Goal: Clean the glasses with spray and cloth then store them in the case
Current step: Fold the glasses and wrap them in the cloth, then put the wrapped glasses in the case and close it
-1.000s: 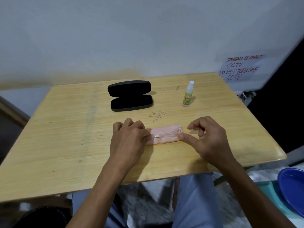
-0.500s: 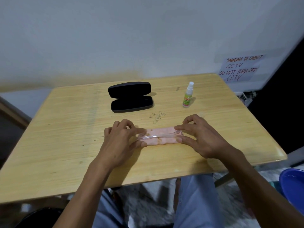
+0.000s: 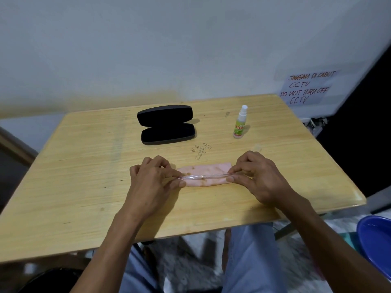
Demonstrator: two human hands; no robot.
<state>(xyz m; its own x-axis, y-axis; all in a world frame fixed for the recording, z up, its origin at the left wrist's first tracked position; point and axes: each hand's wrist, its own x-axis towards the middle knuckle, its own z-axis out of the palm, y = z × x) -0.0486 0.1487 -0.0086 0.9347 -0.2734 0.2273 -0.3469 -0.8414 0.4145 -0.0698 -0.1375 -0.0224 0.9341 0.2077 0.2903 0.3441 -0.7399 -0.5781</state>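
Observation:
Clear-framed glasses lie folded along a pink cloth near the table's front middle. My left hand pinches the left end of the glasses between thumb and fingers. My right hand pinches the right end the same way. A black glasses case lies open behind them, with nothing inside it. A small spray bottle with a white nozzle and green label stands upright to the right of the case.
The wooden table stands against a white wall. A small clear cap lies behind my right hand. A blue basin sits off the table at the lower right. A handwritten paper notice hangs on the wall.
My left hand slid left to the left end of the glasses. My right hand closed its fingers on the right end, so both hands now grip the frame.

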